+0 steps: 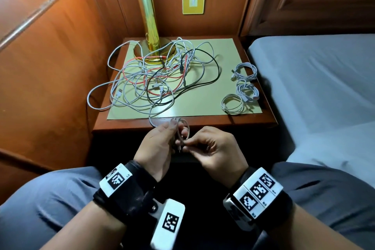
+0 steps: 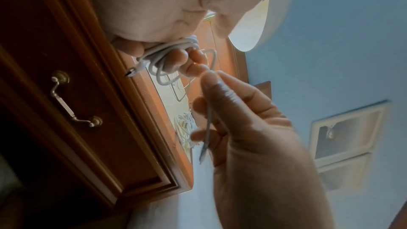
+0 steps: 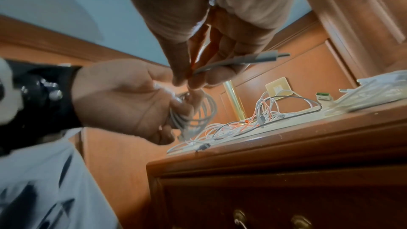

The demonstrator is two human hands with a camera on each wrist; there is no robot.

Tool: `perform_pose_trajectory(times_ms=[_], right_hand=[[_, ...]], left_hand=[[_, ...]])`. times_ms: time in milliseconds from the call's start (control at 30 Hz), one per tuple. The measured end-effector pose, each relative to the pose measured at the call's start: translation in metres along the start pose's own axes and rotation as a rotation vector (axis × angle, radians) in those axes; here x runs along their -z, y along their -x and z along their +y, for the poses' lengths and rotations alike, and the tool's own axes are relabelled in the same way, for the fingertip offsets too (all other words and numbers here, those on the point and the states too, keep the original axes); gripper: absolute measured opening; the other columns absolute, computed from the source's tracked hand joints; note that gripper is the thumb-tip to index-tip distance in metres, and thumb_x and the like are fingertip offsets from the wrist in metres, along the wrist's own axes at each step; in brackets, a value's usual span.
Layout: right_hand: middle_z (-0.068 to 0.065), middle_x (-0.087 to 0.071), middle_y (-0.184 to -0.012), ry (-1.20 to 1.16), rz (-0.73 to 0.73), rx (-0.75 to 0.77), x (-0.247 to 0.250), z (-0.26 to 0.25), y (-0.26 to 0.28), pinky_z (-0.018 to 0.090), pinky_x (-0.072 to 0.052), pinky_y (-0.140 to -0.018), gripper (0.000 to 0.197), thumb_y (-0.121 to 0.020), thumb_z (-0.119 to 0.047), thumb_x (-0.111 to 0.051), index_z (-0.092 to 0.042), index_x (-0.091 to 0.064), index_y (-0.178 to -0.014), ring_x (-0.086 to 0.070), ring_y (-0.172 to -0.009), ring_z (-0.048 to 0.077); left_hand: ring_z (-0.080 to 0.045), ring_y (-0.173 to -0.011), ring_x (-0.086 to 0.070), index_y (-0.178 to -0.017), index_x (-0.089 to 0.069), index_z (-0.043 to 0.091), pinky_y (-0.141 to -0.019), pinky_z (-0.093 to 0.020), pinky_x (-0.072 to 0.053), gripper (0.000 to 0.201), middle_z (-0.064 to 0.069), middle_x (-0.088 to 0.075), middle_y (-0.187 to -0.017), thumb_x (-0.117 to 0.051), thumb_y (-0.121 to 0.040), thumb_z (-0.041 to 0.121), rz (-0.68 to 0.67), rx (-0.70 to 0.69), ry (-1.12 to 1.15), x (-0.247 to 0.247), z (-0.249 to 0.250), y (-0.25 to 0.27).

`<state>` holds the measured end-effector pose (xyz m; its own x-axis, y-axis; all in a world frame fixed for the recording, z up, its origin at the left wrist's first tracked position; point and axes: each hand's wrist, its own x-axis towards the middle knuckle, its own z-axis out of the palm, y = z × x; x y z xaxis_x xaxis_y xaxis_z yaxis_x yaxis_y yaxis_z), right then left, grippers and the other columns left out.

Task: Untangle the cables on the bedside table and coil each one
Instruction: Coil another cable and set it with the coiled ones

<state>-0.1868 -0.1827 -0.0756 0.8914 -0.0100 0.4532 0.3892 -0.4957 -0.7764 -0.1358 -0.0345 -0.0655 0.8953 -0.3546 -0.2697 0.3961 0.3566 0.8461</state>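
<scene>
- Head view: the left hand (image 1: 157, 144) grips a small coil of white charging cable (image 1: 183, 128) in its curled fingers, held just in front of the near edge of the dark wooden bedside table (image 1: 203, 123).
- Head view: the right hand (image 1: 215, 148) is immediately right of the left hand, fingertips meeting it, and pinches the free end of the same cable.
- Head view: beyond both hands, a tangle of white, red and black cables (image 1: 158, 79) lies on the pale yellow table mat (image 1: 203, 97), around the base of a brass lamp column (image 1: 149, 26).
- Head view: beyond and to the right of the right hand, three coiled white cables (image 1: 241, 87) lie in a row along the mat's right edge.
- Left wrist view: several cable loops (image 2: 167, 53) sit bunched under the left thumb and against the fingers (image 2: 176, 58); one connector tip projects toward the drawer front.
- Left wrist view: the right hand (image 2: 253, 128) holds a straight grey cable end (image 2: 208, 128) between thumb and fingers, its plug pointing away from the coil.
- Right wrist view: the right fingers (image 3: 218, 74) pinch the cable just behind its grey connector (image 3: 264, 57).
- Right wrist view: the left hand (image 3: 123, 98) clasps the looped coil (image 3: 198, 114), directly below the right fingertips; the tangle lies on the table beyond.
</scene>
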Motion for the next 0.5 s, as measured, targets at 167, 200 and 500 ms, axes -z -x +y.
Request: perform_pose_trajectory(times_ms=[167, 200, 500], right_hand=[[-0.007, -0.066, -0.095, -0.009, -0.170, -0.043, 0.002, 0.000, 0.001, 0.024, -0.056, -0.081, 0.036, -0.085, -0.008, -0.074, -0.025, -0.074, -0.117, -0.067, -0.088, 0.008], [-0.008, -0.065, -0.094, -0.007, -0.191, -0.062, 0.003, 0.000, 0.001, 0.025, -0.055, -0.081, 0.039, -0.086, -0.010, -0.074, -0.029, -0.072, -0.120, -0.066, -0.088, 0.010], [-0.008, -0.073, -0.076, -0.393, -0.137, -0.524, 0.008, -0.010, -0.008, 0.012, -0.045, -0.064, 0.012, -0.082, -0.009, -0.079, -0.013, -0.080, -0.093, -0.061, -0.062, -0.002]], left_hand=[[-0.010, -0.055, -0.037, -0.081, -0.051, 0.017, -0.061, -0.028, -0.024, 0.027, 0.006, -0.041, -0.059, -0.037, -0.104, 0.022, 0.118, 0.033, 0.042, 0.004, 0.015, 0.002], [-0.011, -0.056, -0.036, -0.079, -0.050, 0.018, -0.062, -0.030, -0.023, 0.028, 0.005, -0.037, -0.057, -0.037, -0.102, 0.024, 0.140, 0.046, 0.071, 0.005, 0.019, 0.002], [-0.015, -0.052, -0.036, -0.067, -0.043, 0.017, -0.066, -0.032, -0.029, 0.033, 0.002, -0.033, -0.054, -0.047, -0.099, 0.023, 0.204, -0.101, 0.300, 0.004, 0.038, 0.005]])
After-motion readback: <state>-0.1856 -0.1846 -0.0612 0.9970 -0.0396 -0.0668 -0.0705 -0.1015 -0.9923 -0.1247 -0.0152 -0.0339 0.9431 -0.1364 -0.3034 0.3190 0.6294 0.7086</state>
